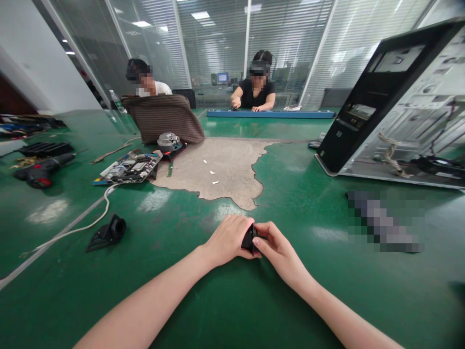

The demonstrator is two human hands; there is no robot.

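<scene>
Close in front of me, just above the green tabletop (225,300), both hands meet at a small black plastic part (249,238). My left hand (229,237) is wrapped over it from the left, its fingers curled round the far side and the thumb below. From the right, my right hand (278,245) pinches the part's thin edge between thumb and fingers. Much of the part is covered by my fingers, so its exact kind is unclear. Another black plastic piece (109,232), with a round collar on a flat base, lies to the left.
A circuit board (131,167) and a white cable (98,218) lie left, beyond them a power drill (43,169). An open computer case (348,116) stands right, near a blurred-out item (381,220). Two people sit across the table, behind a brown chair back (163,116) and a blue bar (269,114).
</scene>
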